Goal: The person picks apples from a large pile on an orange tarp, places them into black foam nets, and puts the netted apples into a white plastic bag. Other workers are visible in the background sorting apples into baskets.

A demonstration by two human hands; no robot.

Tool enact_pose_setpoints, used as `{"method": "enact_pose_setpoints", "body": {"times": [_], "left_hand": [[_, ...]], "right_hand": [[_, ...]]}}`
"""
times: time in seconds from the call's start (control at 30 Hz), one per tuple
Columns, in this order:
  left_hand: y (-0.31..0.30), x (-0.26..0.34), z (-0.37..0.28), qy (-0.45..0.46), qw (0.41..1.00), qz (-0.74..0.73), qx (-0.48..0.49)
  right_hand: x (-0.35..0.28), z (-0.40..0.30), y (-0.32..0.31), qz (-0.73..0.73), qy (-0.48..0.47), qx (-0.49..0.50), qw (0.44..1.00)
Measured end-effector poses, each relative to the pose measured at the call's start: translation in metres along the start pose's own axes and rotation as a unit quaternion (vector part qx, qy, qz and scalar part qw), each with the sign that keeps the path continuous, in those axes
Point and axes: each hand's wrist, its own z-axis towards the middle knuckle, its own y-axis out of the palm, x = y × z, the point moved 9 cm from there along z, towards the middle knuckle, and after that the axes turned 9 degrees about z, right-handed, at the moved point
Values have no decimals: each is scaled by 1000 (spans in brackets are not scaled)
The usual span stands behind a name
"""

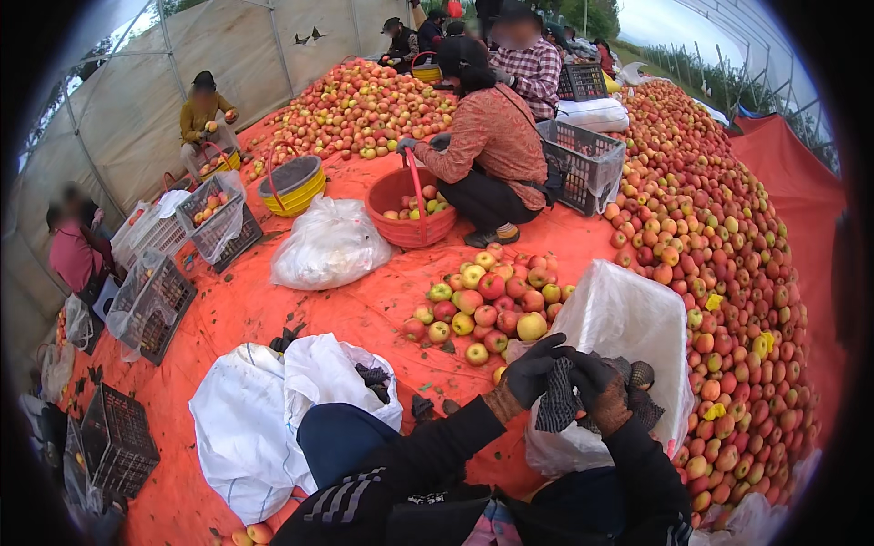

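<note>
Both of my hands wear dark gloves and meet over a white crate [672,327] lined with clear plastic. My left hand [531,374] pinches one edge of a black foam fruit net [556,399], and my right hand [599,388] grips its other side. The net hangs down between them; a small reddish patch shows beneath it, too hidden to identify. Inside the crate, beside my right hand, lie several apples in black nets [642,375]. A loose pile of red and yellow apples [491,300] sits just beyond my left hand.
A large apple heap [730,321] borders the crate on the right. White woven sacks [239,423], one holding black nets [374,379], lie at left. Ahead, a person [485,143] squats by a red basket [410,228]. A bulging plastic bag [331,246] rests on the orange sheet [273,307].
</note>
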Motion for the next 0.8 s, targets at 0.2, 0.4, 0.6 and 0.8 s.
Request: {"method": "enact_pose_setpoints", "body": {"times": [0.2,0.4,0.6,0.8], "left_hand": [[23,-3,-10,18,999,35,-5],[21,-14,-1,-28,941,332,59],[-3,-9,-6,-16,919,385,79],[-30,-23,-1,-83,989,-37,119]], "right_hand": [[-27,-2,-11,-102,-89,42,990],[-13,-11,-32,-85,-52,56,993],[42,-22,-9,410,224,72,881],[29,-35,41,304,306,-171,886]]}}
